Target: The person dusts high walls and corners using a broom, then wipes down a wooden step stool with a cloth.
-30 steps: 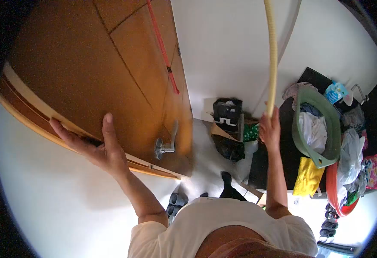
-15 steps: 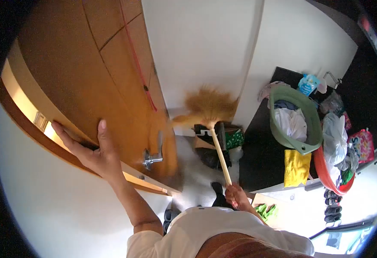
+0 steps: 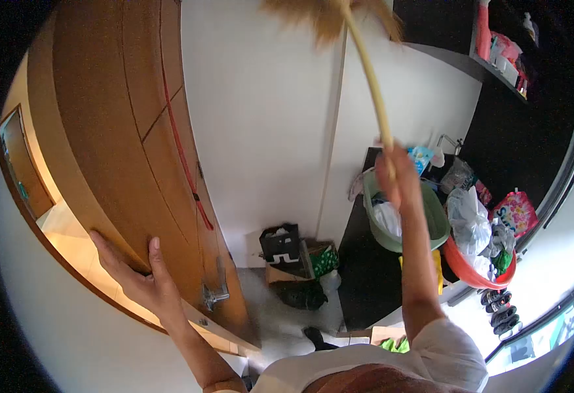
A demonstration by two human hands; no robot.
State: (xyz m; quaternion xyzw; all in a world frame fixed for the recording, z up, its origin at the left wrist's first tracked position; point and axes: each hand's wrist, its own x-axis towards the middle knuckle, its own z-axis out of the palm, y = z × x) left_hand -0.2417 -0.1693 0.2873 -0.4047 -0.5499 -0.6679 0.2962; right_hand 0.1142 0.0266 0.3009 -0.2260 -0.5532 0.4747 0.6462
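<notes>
My right hand point(image 3: 400, 175) is raised in front of me and closed around the pale handle of a broom point(image 3: 369, 69). The broom's brown bristles point upward against the white wall and are cut off by the top of the view. On the left, my left hand point(image 3: 141, 280) grips the edge of a brown wooden door point(image 3: 97, 144), with the thumb spread apart from the fingers. Below and right of that hand is the door's silver lever handle point(image 3: 216, 293). A red cord point(image 3: 174, 124) hangs down the door.
A green laundry tub point(image 3: 434, 226) with clothes stands on the black counter point(image 3: 365, 281) behind my right forearm. Beside it is a red basin point(image 3: 474, 268) holding bags. Boxes and a black bag point(image 3: 280, 243) sit on the floor by the wall. A dark shelf point(image 3: 441, 29) hangs upper right.
My right hand has lifted the broom from low near my body to high up, its bristles now near the top of the view. The view has tilted upward. My left hand stays on the door edge.
</notes>
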